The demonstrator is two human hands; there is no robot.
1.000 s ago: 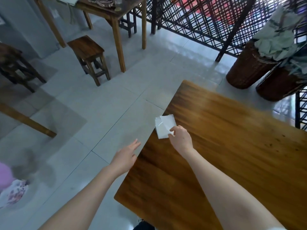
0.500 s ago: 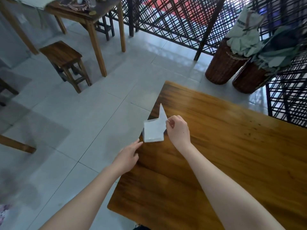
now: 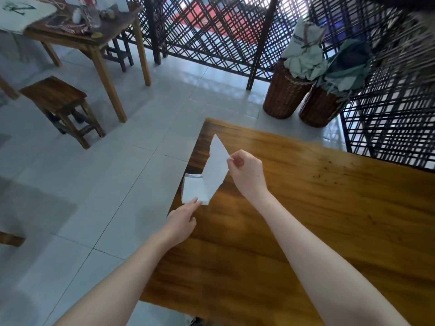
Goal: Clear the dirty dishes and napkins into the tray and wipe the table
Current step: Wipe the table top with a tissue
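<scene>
Right hand pinching napkin, left fingers touching it

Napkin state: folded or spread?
Half unfolded: right hand pinches a raised flap of the napkin; lower part looks doubled, left hand touching its bottom edge.
</scene>
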